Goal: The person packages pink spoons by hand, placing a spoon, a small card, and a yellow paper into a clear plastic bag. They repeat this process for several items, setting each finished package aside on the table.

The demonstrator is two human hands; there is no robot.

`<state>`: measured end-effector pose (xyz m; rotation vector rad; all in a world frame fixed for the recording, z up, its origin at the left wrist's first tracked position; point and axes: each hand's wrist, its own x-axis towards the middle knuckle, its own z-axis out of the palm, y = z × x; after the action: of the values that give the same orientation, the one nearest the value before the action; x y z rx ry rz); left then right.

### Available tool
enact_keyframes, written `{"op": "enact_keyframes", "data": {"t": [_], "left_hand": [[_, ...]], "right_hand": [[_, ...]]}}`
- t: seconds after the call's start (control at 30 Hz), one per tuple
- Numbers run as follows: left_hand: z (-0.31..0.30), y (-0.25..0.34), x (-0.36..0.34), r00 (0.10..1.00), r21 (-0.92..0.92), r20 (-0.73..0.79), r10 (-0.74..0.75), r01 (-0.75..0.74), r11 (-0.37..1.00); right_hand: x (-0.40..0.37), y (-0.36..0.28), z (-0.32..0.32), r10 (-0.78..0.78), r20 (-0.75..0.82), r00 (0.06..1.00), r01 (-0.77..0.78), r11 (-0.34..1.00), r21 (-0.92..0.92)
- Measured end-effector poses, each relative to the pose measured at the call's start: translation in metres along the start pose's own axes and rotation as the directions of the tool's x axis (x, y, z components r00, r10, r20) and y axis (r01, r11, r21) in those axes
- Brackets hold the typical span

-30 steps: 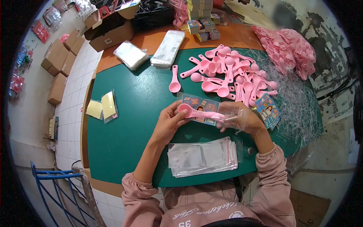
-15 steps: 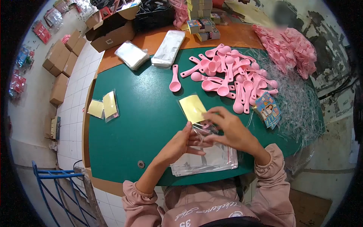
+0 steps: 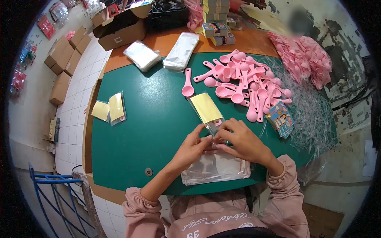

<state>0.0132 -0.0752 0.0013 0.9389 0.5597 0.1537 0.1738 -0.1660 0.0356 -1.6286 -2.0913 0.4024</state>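
A clear plastic bag (image 3: 214,127) with a yellow card (image 3: 206,108) and a pink spoon partly showing inside lies pinched at its near end between both hands. My left hand (image 3: 193,143) grips the bag's end from the left, thumb against fingers. From the right, my right hand (image 3: 239,139) pinches the same end, its fingertips close to the left thumb. Under the hands lies a stack of clear plastic bags (image 3: 216,170) near the table's front edge. Beyond the yellow card, a single pink spoon (image 3: 187,84) rests on the green table (image 3: 139,135).
A heap of pink spoons (image 3: 242,81) lies at the back right, beside blue printed cards (image 3: 281,119) and shredded clear plastic (image 3: 309,123). Two packed bags (image 3: 116,108) lie at left. Stacks of clear bags (image 3: 142,56) and a cardboard box (image 3: 121,33) stand at the back.
My right hand has come down and in, and both hands now pinch the bag's near end together. My left fingers, stretched out before, have closed.
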Motion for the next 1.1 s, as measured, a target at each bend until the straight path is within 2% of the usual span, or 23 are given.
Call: {"op": "enact_keyframes", "data": {"t": [0.07, 0.13, 0.17, 0.27, 0.37, 0.47, 0.5, 0.53, 0.57, 0.6, 0.67, 0.73, 0.8, 0.83, 0.9, 0.93, 0.97, 1.0, 1.03, 1.07, 1.1], "left_hand": [[0.000, 0.000, 0.002, 1.000, -0.017, -0.007, -0.004, 0.003, 1.000], [-0.002, -0.005, 0.003, 0.999, -0.143, 0.028, 0.015, -0.011, 0.990], [-0.002, -0.003, 0.003, 1.000, -0.145, 0.027, 0.014, -0.010, 0.989], [-0.002, 0.005, 0.000, 0.998, -0.058, -0.030, -0.056, 0.054, 0.997], [-0.003, 0.002, 0.004, 0.999, -0.066, -0.016, -0.039, 0.038, 0.997], [-0.002, -0.002, 0.005, 0.996, -0.028, -0.082, 0.034, -0.036, 0.999], [-0.006, -0.005, 0.008, 0.993, 0.094, -0.108, 0.051, -0.041, 0.995], [-0.009, -0.006, 0.009, 0.989, 0.216, -0.132, 0.072, -0.042, 0.976], [-0.011, -0.005, 0.009, 0.988, 0.217, -0.135, 0.072, -0.041, 0.975], [-0.010, 0.001, 0.009, 0.985, 0.250, -0.160, 0.061, -0.019, 0.968], [-0.011, 0.003, 0.010, 0.981, 0.281, -0.185, 0.053, 0.001, 0.960], [-0.016, -0.001, 0.012, 0.967, 0.154, -0.202, 0.155, -0.125, 0.980], [-0.011, 0.006, 0.006, 0.971, 0.169, -0.191, 0.145, -0.113, 0.979], [-0.008, 0.008, 0.005, 0.975, 0.184, -0.178, 0.133, -0.100, 0.978], [-0.007, 0.005, 0.006, 0.973, 0.134, -0.187, 0.132, -0.108, 0.985], [-0.007, 0.004, 0.007, 0.970, 0.087, -0.204, 0.131, -0.115, 0.990], [-0.006, 0.007, 0.008, 0.970, 0.086, -0.199, 0.138, -0.123, 0.989], [-0.004, 0.009, 0.007, 0.973, 0.056, -0.218, 0.076, -0.066, 0.996], [-0.004, 0.012, 0.008, 0.971, 0.028, -0.238, 0.024, -0.018, 0.999], [-0.007, 0.011, 0.011, 0.970, 0.027, -0.243, 0.030, -0.025, 0.999], [-0.011, 0.005, 0.013, 0.969, 0.044, -0.239, 0.065, -0.056, 0.997]], "right_hand": [[0.001, 0.001, 0.006, -0.013, -0.044, 0.999, 0.008, 0.994, -0.108], [0.002, 0.001, 0.008, -0.029, -0.042, 0.999, 0.023, 0.992, -0.126], [0.003, 0.001, 0.009, -0.049, -0.041, 0.998, 0.043, 0.989, -0.143], [0.005, -0.002, 0.016, -0.102, -0.107, 0.989, 0.074, 0.968, -0.240], [0.005, -0.003, 0.022, -0.128, -0.082, 0.988, 0.094, 0.939, -0.331], [0.005, -0.006, 0.024, -0.162, -0.073, 0.984, 0.131, 0.939, -0.319], [0.005, -0.007, 0.024, -0.162, -0.074, 0.984, 0.131, 0.939, -0.317], [0.005, -0.006, 0.023, -0.170, -0.075, 0.983, 0.148, 0.959, -0.240], [0.004, -0.005, 0.022, -0.177, -0.077, 0.981, 0.163, 0.973, -0.162], [0.003, -0.004, 0.017, -0.177, -0.080, 0.981, 0.163, 0.973, -0.161], [-0.004, 0.000, -0.003, -0.197, 0.046, 0.979, 0.186, 0.965, 0.185], [-0.020, 0.017, -0.037, -0.029, 0.091, 0.995, -0.020, 0.869, 0.494], [-0.050, 0.055, -0.076, 0.095, -0.032, 0.995, -0.065, 0.854, 0.517], [-0.068, 0.076, -0.098, 0.259, -0.024, 0.966, -0.195, 0.779, 0.596], [-0.093, 0.125, -0.136, 0.531, -0.099, 0.842, -0.422, 0.761, 0.493], [-0.096, 0.126, -0.134, 0.533, -0.104, 0.840, -0.424, 0.764, 0.487], [-0.097, 0.129, -0.130, 0.519, -0.234, 0.822, -0.484, 0.854, 0.193], [-0.102, 0.129, -0.123, 0.472, -0.350, 0.810, -0.535, 0.838, -0.108], [-0.102, 0.130, -0.117, 0.380, -0.447, 0.810, -0.560, 0.729, -0.394], [-0.101, 0.130, -0.114, 0.263, -0.507, 0.821, -0.561, 0.537, -0.630], [-0.064, 0.086, -0.101, 0.184, -0.440, 0.879, -0.373, 0.841, -0.393]]}}
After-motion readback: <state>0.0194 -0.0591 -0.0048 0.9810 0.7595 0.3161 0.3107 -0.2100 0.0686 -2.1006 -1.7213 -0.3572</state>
